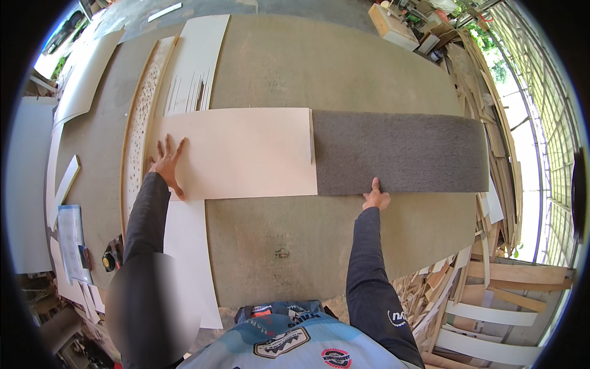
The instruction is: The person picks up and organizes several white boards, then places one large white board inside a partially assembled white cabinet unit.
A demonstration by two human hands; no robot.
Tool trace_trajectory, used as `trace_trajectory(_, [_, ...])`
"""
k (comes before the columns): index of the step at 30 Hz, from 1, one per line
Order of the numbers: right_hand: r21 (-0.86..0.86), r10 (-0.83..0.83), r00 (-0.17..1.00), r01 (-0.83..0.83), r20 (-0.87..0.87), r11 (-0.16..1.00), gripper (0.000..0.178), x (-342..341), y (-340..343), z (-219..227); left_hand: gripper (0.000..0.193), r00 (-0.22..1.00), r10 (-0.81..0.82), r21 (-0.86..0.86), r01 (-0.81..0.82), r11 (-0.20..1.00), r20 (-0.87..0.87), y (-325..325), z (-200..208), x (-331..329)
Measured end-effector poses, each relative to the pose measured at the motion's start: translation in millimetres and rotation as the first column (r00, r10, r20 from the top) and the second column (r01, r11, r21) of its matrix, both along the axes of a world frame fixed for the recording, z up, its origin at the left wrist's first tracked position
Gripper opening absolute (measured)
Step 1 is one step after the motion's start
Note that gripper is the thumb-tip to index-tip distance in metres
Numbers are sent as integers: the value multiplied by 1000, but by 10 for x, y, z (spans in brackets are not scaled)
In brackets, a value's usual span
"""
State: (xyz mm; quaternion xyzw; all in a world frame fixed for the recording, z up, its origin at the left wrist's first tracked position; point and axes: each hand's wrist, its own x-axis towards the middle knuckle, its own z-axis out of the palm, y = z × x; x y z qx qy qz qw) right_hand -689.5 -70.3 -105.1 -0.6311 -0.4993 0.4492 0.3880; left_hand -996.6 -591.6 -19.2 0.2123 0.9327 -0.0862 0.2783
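Note:
A pale cream rectangular panel (246, 154) lies across the table, and a dark grey sheet with a fibrous surface (399, 150) meets its right end. My left hand (167, 165) presses flat on the panel's left end, fingers spread. At the near edge of the grey sheet, my right hand (376, 198) has its thumb on top while its other fingers curl below, partly hidden. A thin raised lip (311, 138) shows where the two pieces meet. Under the panel's left end runs a long white board (190, 246).
Left of the panel lies a speckled strip with wooden edges (142, 111). A tape measure (112, 253) and a clear plastic case (72, 237) sit at the left. Stacked wood offcuts (491, 141) line the right side of the large table (295, 246). A wooden box (393, 27) stands far right.

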Motion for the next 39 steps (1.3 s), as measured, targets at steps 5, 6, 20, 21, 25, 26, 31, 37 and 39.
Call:
trace_trajectory(5, [23, 9, 990, -13, 138, 1000, 60, -11, -43, -11, 177, 1000, 2, 36, -1, 999, -6, -34, 7, -11])
trace_trajectory(6, [34, 6, 985, -12, 173, 999, 61, -25, -61, -4, 177, 1000, 5, 43, -4, 999, -11, -37, -3, -10])
trace_trajectory(20, [82, -129, 988, 123, 82, 989, 43, -331, -128, 84, 178, 1000, -14, 49, 16, 999, -25, 16, -38, -174])
trace_trajectory(21, [76, -131, 989, 125, 74, 989, 41, -320, -95, 73, 178, 1000, -13, 52, 14, 999, -19, 37, -38, -185])
trace_trajectory(25, [165, -164, 986, 166, -24, 972, 42, -365, -85, 16, 178, 1000, 16, 63, -16, 998, 1, 42, -56, -264])
trace_trajectory(26, [144, -135, 989, 141, -51, 979, 41, -373, -101, 18, 178, 1000, 18, 70, -18, 997, 1, 2, -89, -287])
trace_trajectory(31, [25, -218, 957, 227, -192, 974, 56, -434, -177, 77, 179, 999, 33, 96, -34, 995, 13, -6, -104, -306])
trace_trajectory(37, [64, -294, 939, 309, -179, 949, 53, -550, -246, 128, 179, 999, 45, 82, -46, 996, 15, 24, -79, -325])
trace_trajectory(39, [22, -273, 942, 282, -195, 959, 60, -589, -298, 218, 179, 999, 52, 96, -53, 994, 14, 9, -88, -353])
